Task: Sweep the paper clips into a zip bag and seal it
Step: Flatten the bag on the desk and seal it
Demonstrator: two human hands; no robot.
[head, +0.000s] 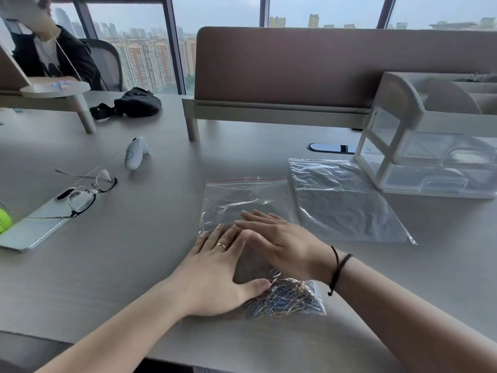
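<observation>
Flat hands (215,270) — crinkly (clear) zip bag (242,200)

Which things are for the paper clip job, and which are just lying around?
For the job: paper clips, zip bag holding them, left hand and right hand flat on it.

Just lying about: spare bag, glasses, phone, white controller, drawer organizer.

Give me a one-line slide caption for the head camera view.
Both hands, left hand and right hand, press flat on a zip bag holding paper clips on a grey desk.
</observation>
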